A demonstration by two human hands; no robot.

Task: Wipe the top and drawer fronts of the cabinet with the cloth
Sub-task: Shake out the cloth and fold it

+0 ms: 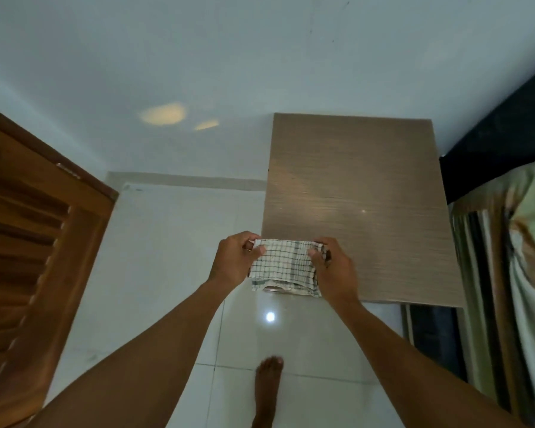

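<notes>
pinching the folded cloth (283, 267) between them, left hand (233, 261) and right hand (334, 270), over the cabinet (368, 196) corner.

We hold the cloth (283, 267) between our left hand (233, 261) and right hand (334, 273). From that grip the cabinet top (362, 196) stretches away and to the right, a flat pale-brown board with fine horizontal grain and a soft sheen. The grip sits over its near left corner, and we cannot tell whether the cloth touches the board. Below the grip and to its left spreads the floor (173, 257), glossy white tiles with thin joints. A bright spot of light reflects in them just under the cloth. Our bare foot (267, 387) stands on the tiles nearer us than the grip, toes pointing toward it.
</notes>
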